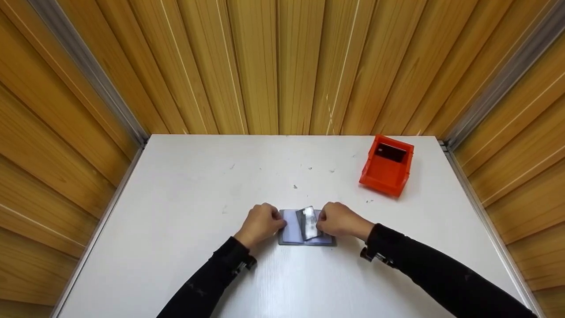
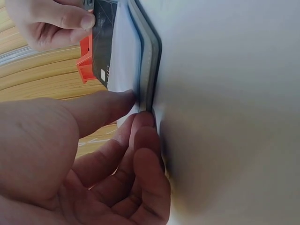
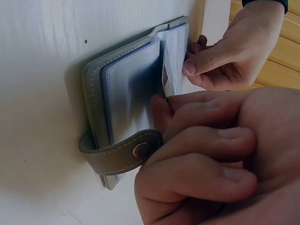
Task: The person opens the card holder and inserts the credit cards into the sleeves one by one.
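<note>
Left hand [image 1: 260, 223] is pinching the wallet [image 1: 291, 232] at its left edge; right hand [image 1: 342, 219], nearer, is pinching the card [image 1: 310, 224], lengthwise slanting across the wallet.

On your white rectangular table [image 1: 212, 176], a grey stitched card holder [image 3: 93, 89] lies open, roughly centred left to right, with clear plastic sleeves [image 1: 291, 230] inside. Your left hand [image 1: 260, 224] is at its left edge. Your right hand [image 1: 342, 219] is over its right half, holding a thin black rectangular card [image 2: 103, 44] tilted above the sleeves, between your hands. The grey strap with a round metal snap [image 3: 115, 159] is at the holder's right end, beside your right hand. Beyond that hand, toward the table's far right corner, sits a red plastic open-topped bin [image 1: 384, 172]. Yellow-brown panelled walls [image 1: 260, 66] stand behind the table and along both sides.
</note>
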A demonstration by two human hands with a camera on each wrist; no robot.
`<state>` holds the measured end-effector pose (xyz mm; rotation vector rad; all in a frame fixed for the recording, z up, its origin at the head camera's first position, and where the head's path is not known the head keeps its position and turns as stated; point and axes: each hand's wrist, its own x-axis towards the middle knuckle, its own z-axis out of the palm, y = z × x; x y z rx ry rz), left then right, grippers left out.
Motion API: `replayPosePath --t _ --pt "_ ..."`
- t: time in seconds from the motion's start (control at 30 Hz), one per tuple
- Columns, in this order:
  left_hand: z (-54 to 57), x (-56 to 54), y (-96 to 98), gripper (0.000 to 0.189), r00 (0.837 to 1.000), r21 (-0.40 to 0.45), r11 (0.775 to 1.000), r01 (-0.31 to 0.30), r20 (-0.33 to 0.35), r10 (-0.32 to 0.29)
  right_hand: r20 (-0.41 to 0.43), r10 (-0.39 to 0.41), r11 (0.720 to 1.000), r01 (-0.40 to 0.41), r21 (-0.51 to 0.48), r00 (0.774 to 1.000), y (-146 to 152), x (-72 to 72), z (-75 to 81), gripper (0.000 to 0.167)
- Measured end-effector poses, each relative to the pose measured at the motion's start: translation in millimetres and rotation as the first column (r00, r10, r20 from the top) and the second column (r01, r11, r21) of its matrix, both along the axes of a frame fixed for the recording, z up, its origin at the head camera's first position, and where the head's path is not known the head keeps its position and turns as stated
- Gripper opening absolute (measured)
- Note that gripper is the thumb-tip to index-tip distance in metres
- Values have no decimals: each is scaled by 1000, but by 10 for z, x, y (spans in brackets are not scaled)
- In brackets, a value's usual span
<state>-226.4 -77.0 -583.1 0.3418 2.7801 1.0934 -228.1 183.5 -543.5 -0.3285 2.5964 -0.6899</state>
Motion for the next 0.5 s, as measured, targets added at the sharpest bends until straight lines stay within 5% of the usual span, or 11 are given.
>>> replayPosePath --t 0.5 --pt "-1 -2 12 15 1000 8 1000 -4 22 4 -2 -4 1000 4 0 1000 -90 10 -29 20"
